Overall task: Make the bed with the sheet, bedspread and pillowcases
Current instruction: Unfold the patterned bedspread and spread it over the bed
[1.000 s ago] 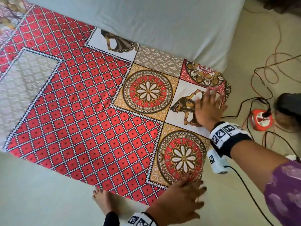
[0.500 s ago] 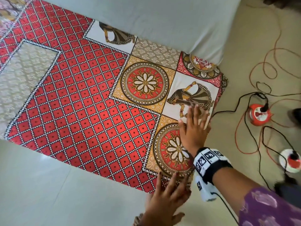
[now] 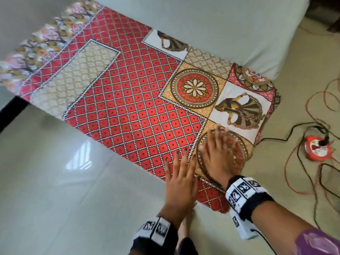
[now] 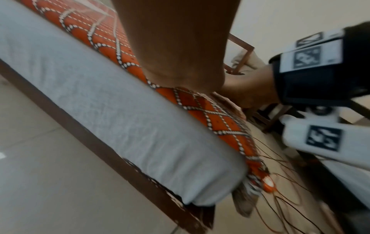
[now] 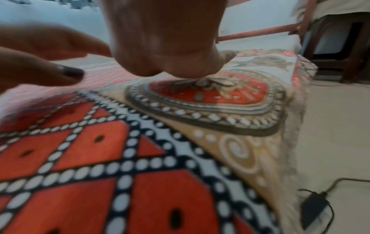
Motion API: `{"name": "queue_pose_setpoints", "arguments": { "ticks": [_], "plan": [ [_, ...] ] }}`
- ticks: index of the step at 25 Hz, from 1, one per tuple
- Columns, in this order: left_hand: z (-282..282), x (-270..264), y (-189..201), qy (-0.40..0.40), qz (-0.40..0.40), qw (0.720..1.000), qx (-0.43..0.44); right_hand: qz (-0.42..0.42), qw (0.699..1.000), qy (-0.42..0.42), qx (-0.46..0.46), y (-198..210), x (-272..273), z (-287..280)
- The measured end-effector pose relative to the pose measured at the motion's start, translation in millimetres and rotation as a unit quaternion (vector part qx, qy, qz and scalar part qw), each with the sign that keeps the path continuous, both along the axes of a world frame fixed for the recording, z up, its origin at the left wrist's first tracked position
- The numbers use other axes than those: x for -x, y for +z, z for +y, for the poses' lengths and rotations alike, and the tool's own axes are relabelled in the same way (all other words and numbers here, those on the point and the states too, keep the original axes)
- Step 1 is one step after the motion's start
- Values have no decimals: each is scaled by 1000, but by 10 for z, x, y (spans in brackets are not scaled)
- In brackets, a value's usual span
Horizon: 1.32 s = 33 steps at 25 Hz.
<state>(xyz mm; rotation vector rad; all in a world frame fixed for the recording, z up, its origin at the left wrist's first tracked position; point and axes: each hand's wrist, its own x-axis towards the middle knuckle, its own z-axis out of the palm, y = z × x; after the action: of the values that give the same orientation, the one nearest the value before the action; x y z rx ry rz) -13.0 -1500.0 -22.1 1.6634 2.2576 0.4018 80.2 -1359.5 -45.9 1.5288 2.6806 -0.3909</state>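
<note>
Step in hand, as I read it: smoothing the folded bedspread (image 3: 128,111) flat at the mattress corner, not yet spread over the bed. Lower centre of the head view: left hand (image 3: 179,183) palm down, fingers straight and slightly fanned, holding nothing, fingertips on the red diamond area at the near edge. Just beside it to the right, the right hand (image 3: 219,159) is also flat and holding nothing, fingers spread over the round medallion print; blurred, so exact contact of each finger is unclear. Right wrist view shows the heel of the palm resting on that medallion. Both wrists wear marker bands. The bedspread runs from bottom centre diagonally to upper left, lying on the pale sheet (image 3: 211,21), which already covers the mattress; left wrist view shows the sheeted mattress side above a dark bed frame (image 4: 84,139). Right of frame, on the floor: orange cable reel (image 3: 317,147) and loose cables. No pillowcases in view. Next move likely needs a pinch on a free corner or edge of the bedspread to unfold it across the sheet.
</note>
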Motion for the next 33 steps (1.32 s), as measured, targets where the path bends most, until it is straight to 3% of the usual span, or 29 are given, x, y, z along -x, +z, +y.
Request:
{"name": "queue_pose_setpoints", "arguments": {
  "ticks": [3, 8, 12, 17, 21, 23, 26, 30, 33],
  "plan": [
    [4, 154, -172, -6, 32, 997, 66, -32, 995, 94, -15, -136, 22, -242],
    [-457, -12, -196, -51, 7, 994, 93, -57, 992, 114, 23, -38, -345, -540],
    [-462, -11, 32, 1, -15, 999, 47, -75, 986, 130, 74, 150, -527, -704],
    [218, 507, 246, 161, -42, 985, -43, -40, 979, 192, 46, 443, 58, 101],
    [610, 913, 111, 232, -72, 970, -16, -35, 970, 236, 47, 161, 705, 859],
    [600, 917, -50, 233, -40, 972, 16, -77, 953, 291, 43, 26, 824, 823],
    [375, 750, -244, 216, 1, 975, 57, -71, 931, 359, 0, -74, 533, 422],
    [-61, 487, -245, 246, 5, 965, 97, -42, 845, 530, -56, -117, 22, 138],
    [-258, 344, -152, 283, -15, 953, 107, -36, 790, 607, -80, -135, -174, 1]
  ]
}}
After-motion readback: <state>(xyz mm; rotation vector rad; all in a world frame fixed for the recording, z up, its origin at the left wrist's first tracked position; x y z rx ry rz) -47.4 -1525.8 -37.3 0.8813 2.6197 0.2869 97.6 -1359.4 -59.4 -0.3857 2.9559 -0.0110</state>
